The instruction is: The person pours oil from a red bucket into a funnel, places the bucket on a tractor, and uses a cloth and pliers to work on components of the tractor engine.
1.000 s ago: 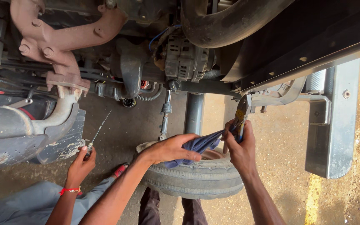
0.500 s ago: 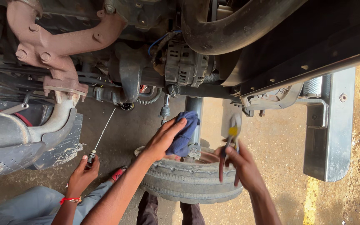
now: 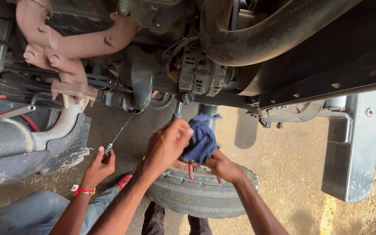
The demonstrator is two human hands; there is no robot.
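My left hand (image 3: 167,143) is closed on a blue cloth (image 3: 202,140) and presses it over something just above an old tyre (image 3: 201,198). My right hand (image 3: 223,165) sits under the cloth, touching it, and grips pliers with red handles (image 3: 191,171) that point down toward the tyre. The jaws of the pliers are hidden by the cloth. To the left, another person's hand (image 3: 99,164) with a red wristband holds the lower end of a thin metal rod (image 3: 120,130) that runs up into the engine.
Above the hands are a grey alternator (image 3: 202,74), a rusty exhaust manifold (image 3: 66,48) and a thick black hose (image 3: 275,35). A shiny metal step plate (image 3: 353,148) stands at the right over sandy ground. The other person's grey sleeve (image 3: 27,215) fills the lower left.
My right hand has moved left with the pliers, from beside the tyre to under the cloth. My left hand bunched the cloth and shifted slightly right. The other person's hand rose with the rod.
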